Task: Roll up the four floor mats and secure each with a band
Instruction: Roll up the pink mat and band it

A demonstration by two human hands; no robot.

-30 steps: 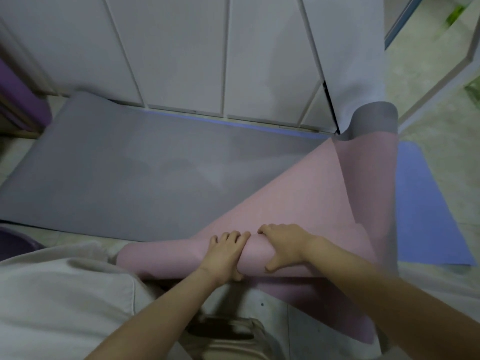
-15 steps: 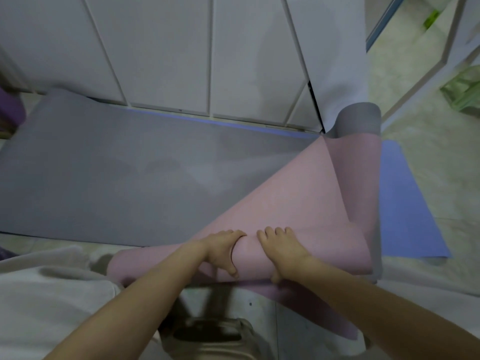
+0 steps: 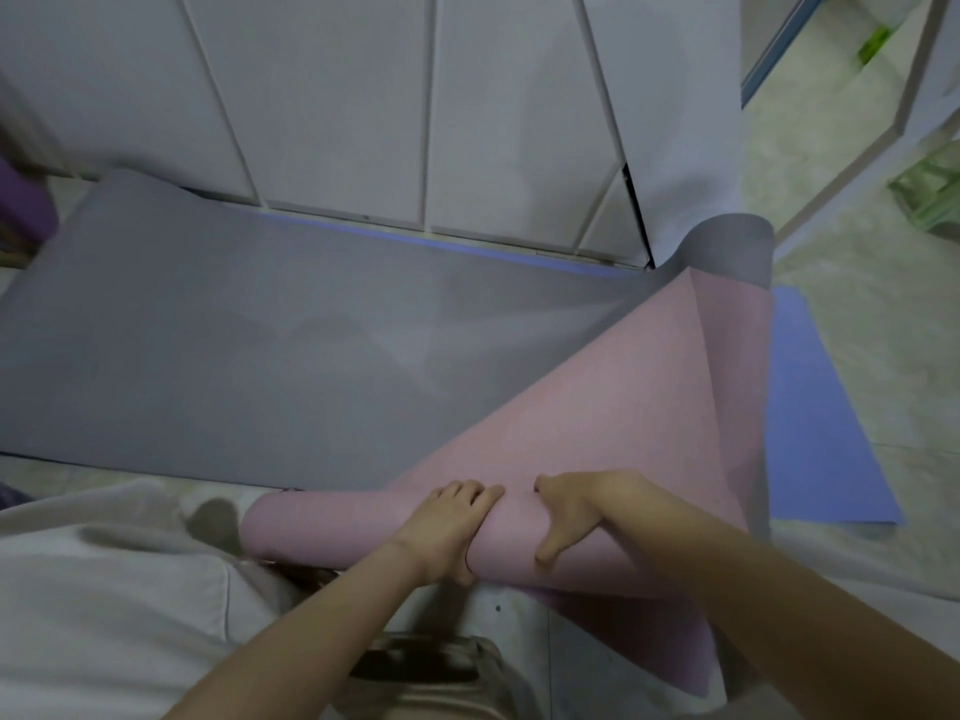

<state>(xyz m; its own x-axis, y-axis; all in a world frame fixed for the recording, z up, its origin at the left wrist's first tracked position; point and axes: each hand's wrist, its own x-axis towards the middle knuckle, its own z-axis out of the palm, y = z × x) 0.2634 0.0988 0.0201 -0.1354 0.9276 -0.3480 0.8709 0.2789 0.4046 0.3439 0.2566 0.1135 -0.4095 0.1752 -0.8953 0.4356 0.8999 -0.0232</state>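
Note:
A mat, grey on top and pink underneath, lies across the floor. Its grey side [image 3: 291, 345] spreads flat to the left, and its pink underside [image 3: 613, 407] is turned over and partly rolled into a tube [image 3: 343, 527] near my knees. My left hand [image 3: 447, 527] grips the tube, fingers over the top and thumb below. Beside it, my right hand [image 3: 576, 511] also wraps the tube. A blue mat [image 3: 821, 423] lies under the grey one, showing at the right. No band is in view.
White cabinet doors [image 3: 363, 96] stand right behind the mats. A purple object [image 3: 23, 205] sits at the far left. Tiled floor [image 3: 872, 262] runs to the right, with a green thing [image 3: 930, 189] at the edge. My light clothing [image 3: 93, 605] fills the lower left.
Both hands have shifted their hold on the pink tube, the left rolling over its top and back to a grip. The view drifted slightly; the roll has grown a little.

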